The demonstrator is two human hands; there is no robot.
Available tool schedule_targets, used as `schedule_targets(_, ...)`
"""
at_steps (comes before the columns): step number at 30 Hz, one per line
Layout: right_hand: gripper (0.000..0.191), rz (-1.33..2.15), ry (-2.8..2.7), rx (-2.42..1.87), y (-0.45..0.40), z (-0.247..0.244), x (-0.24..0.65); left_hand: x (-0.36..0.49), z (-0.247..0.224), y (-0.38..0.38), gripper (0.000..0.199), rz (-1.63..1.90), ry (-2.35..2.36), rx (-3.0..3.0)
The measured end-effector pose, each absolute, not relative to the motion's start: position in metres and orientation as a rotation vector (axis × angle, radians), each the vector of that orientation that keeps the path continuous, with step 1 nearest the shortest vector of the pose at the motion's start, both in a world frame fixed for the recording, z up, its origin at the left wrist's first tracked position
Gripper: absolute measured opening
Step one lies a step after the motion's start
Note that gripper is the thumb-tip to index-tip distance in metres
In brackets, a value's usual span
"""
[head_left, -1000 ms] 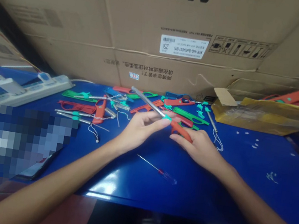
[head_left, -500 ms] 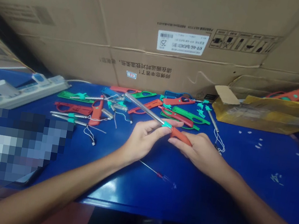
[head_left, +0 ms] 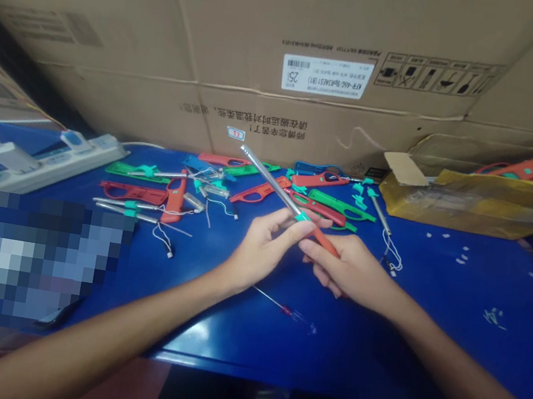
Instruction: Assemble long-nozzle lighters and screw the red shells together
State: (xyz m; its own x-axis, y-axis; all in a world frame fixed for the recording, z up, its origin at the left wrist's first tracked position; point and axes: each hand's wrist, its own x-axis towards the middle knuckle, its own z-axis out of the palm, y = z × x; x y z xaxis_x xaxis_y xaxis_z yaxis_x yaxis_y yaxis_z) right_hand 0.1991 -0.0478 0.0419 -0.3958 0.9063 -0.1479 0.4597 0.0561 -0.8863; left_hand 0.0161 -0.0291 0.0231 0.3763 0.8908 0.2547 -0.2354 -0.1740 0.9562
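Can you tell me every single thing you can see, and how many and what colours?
Lighter: one, orange and silver, both hands
Screwdriver: one, red and clear, table front
Plastic pieces: many, red, orange, green, blue, table back
Loose tubes: several, silver, table back
Wires: several, white, by tubes
Small box: one, yellow-brown, back right, orange pieces inside
Cardboard: big, brown, behind
Power strip: one, white, left
Scraps: several, white, right
Blurred patch: contents unclear, left
Table: one, blue, underneath
Left hand, right hand: centre
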Motion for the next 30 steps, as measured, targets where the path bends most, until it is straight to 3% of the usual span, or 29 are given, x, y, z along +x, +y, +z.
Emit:
schedule_targets(4,0.054,1.821,-1.714,-1.172,-0.050,0.039,0.198,0.010,0.027,-0.024,0.030,1.056,0.563,1.471)
schedule_targets(7,0.054,1.935,-1.649,-1.065,-0.049,0.034,0.199,0.004,0.029,-0.017,0.031,1.140,0.615,1.423)
schedule_targets(10,0.046,1.732,-1.715,-1.109,-0.043,0.029,0.202,-0.003,0.027,-0.005,0.034,1.367,0.759,1.321)
schedule_targets(16,0.033,0.924,-2.045,-1.244,-0.038,0.029,0.207,-0.008,0.021,0.005,0.042,1.484,0.922,1.247)
schedule_targets(18,0.032,0.891,-2.085,-1.211,-0.040,0.030,0.207,-0.005,0.021,0.000,0.042,1.387,0.801,1.229)
schedule_targets(24,0.052,1.284,-2.053,-1.162,-0.043,0.024,0.203,0.007,0.022,-0.020,0.041,0.953,0.506,1.256)
schedule_targets(26,0.056,1.171,-2.182,-1.172,-0.043,0.024,0.203,0.008,0.021,-0.020,0.039,0.979,0.565,1.211)
schedule_targets(30,0.054,0.624,-2.468,-1.303,-0.044,0.045,0.213,0.005,0.021,-0.012,0.038,1.047,0.637,1.043)
